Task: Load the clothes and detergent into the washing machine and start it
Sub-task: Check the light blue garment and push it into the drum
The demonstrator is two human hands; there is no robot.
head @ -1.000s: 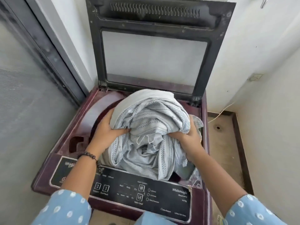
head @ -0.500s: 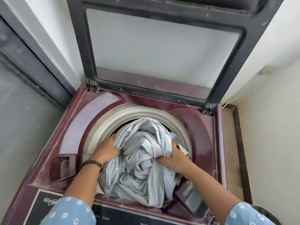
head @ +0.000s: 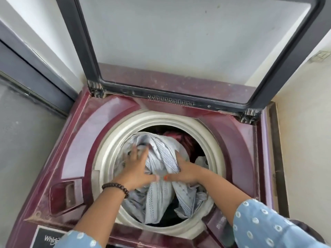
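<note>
The pale patterned cloth point(head: 157, 169) is best pushed down evenly, with trailing folds tucked inside the drum rim point(head: 213, 138) at 6 o'clock. The left hand point(head: 136, 169) is pressed on it with fingers spread; the right hand point(head: 182, 170) appears curled into the fabric at 3 o'clock.
</note>
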